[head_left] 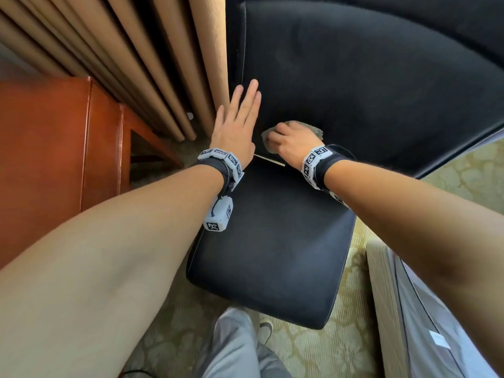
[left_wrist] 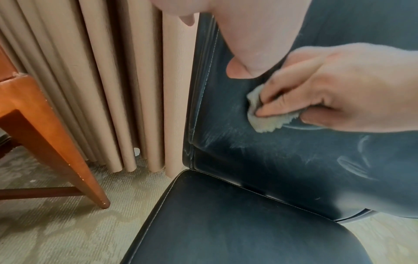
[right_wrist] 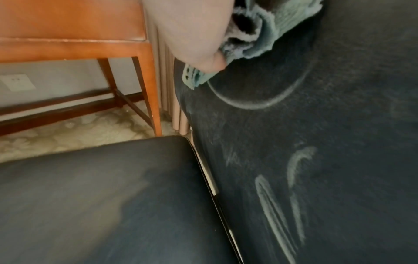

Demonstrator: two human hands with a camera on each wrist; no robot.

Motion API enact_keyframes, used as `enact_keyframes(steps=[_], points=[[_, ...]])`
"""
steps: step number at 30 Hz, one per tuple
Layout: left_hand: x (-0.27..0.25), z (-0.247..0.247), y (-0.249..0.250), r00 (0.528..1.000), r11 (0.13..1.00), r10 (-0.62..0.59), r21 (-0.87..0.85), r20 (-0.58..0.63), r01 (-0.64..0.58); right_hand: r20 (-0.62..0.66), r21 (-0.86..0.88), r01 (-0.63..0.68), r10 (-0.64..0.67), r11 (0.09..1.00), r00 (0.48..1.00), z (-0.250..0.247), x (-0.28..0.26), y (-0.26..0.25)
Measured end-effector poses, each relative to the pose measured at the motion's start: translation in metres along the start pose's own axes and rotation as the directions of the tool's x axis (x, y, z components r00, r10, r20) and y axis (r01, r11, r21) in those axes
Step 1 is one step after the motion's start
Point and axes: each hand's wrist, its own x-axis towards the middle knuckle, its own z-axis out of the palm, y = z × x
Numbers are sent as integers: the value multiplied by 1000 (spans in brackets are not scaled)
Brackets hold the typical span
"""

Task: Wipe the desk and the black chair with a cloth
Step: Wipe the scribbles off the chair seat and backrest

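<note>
The right hand (head_left: 293, 140) grips a bunched cloth (left_wrist: 264, 116) and presses it against the lower backrest of the black chair (head_left: 354, 77), just above the seat. The left hand (head_left: 237, 118), fingers straight and holding nothing, lies flat on the backrest's left edge. Pale streaks (right_wrist: 280, 205) mark the leather. Beige curtains (head_left: 136, 64) hang touching the chair's left side, and a wooden table (head_left: 49, 148) stands beyond them on patterned carpet (head_left: 313, 347).

Head looks down; wrists close; all share chair (head_left: 354, 91).
</note>
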Motion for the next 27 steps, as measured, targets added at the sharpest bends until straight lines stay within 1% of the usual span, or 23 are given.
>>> enact_keyframes(steps=[2,6,8,9,11,12,14,16,17,19,22,24,26,27], points=[[-1,-2,2,1000,1000,-2,-5,4,2,47,-35,40,-39,999,998,-2,-7,-1],[-2,-2,5,999,1000,6,-23,32,-5,64,-49,42,-39,998,997,-4,-19,-5],[-4,2,5,999,999,13,-35,48,-11,47,-20,37,-36,999,998,-9,-21,-4],[-4,4,6,999,999,17,-42,51,-15,15,-7,11,-11,1000,1000,-13,-22,-3],[-6,8,5,998,998,17,-57,53,-14,-51,11,-95,95,995,994,-23,-21,2],[-7,10,5,998,998,15,-66,55,-12,-91,31,-154,156,988,984,-27,-19,4],[-7,12,5,998,997,12,-79,59,-7,-150,80,-225,234,971,961,-32,-16,7],[-6,14,6,999,996,5,-88,54,-1,-175,96,-255,268,962,947,-28,-15,5],[-6,15,8,999,995,-1,-96,49,6,-184,89,-239,252,967,950,-21,-15,2],[-5,17,11,999,994,-16,-108,32,20,-121,80,-203,212,976,970,-5,-20,-5],[-5,20,17,999,993,-26,-117,25,29,66,92,-137,131,986,989,14,-29,-11],[-5,24,19,999,992,-32,-121,11,33,201,56,-116,102,992,974,22,-39,-12],[-4,28,22,999,991,-37,-130,1,37,295,56,-86,66,995,953,25,-47,-12],[-5,29,24,999,990,-40,-136,0,40,339,65,-95,68,993,938,24,-52,-12]])
